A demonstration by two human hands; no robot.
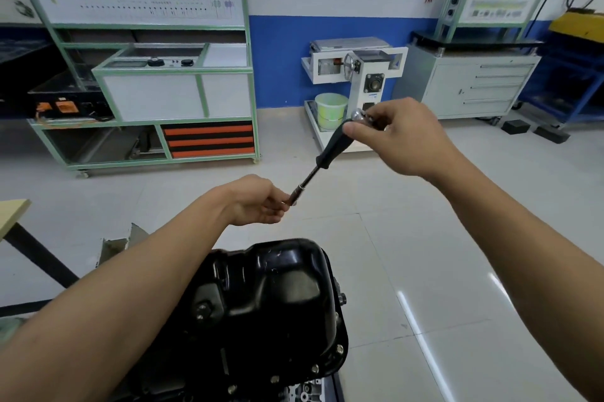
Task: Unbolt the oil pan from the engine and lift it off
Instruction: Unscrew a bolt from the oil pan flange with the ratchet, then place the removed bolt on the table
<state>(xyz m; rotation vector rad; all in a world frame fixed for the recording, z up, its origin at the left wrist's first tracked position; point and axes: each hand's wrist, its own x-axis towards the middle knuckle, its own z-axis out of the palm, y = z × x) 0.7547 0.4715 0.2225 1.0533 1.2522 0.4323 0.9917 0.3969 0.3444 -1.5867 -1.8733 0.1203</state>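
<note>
Mid-frame, my right hand (pixel 397 135) and left hand (pixel 261 202) grip a black-handled ratchet wrench (pixel 330 148) above the glossy black steel oil pan (pixel 277 297).

oil pan (pixel 261 303) on engine (pixel 307 390), ratchet (pixel 322 159) above

Head camera, close above oil pan (pixel 271 300)

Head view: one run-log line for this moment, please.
left hand: pinches tip of socket driver | right hand: grips its chrome top | oil pan: on engine, flange bolts in
</note>
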